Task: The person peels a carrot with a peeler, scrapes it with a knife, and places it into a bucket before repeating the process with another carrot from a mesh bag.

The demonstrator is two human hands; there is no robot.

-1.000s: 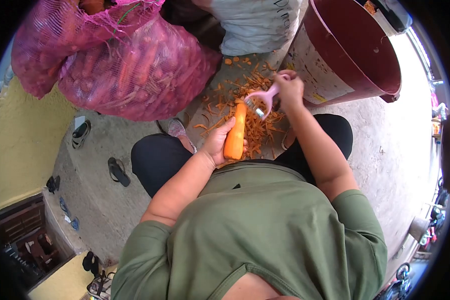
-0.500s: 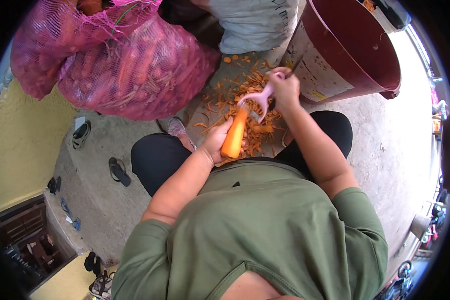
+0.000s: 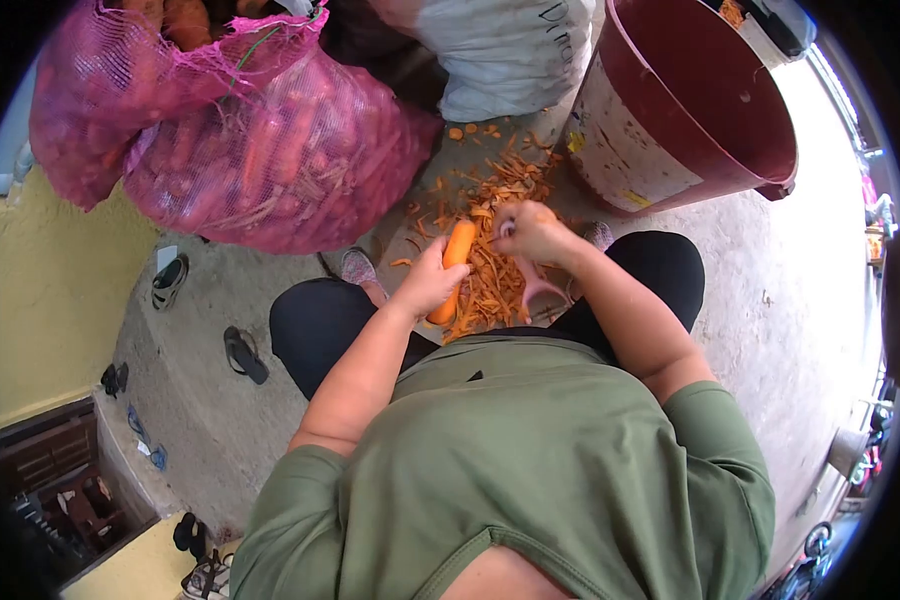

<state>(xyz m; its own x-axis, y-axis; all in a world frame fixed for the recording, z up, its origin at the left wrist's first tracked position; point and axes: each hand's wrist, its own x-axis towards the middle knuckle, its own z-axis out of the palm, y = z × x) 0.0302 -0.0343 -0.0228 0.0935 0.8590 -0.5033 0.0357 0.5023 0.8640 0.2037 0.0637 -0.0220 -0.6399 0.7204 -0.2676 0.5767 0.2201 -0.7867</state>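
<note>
A peeled orange carrot [image 3: 459, 243] stands out from my left hand [image 3: 430, 284], whose fingers wrap around its lower part. To the right, my closed right hand [image 3: 536, 233] grips a pink peeler [image 3: 541, 288]. The peeler's forked head points back toward my body, apart from the carrot. Motion slightly blurs the right fingers. Below both hands, a heap of carrot peelings [image 3: 496, 277] covers the floor between my feet.
A pink mesh sack of carrots [image 3: 270, 160] slumps at the front left. Beyond the peelings stands a white sack [image 3: 510, 60], with a large dark red bucket [image 3: 635, 140] to its right. Sandals [image 3: 243, 355] lie on the concrete floor at left, near a yellow wall [image 3: 60, 290].
My right hand has drawn the peeler off the carrot and turned its head down toward my body. My left hand has shifted slightly left, and the carrot's near end is lower.
</note>
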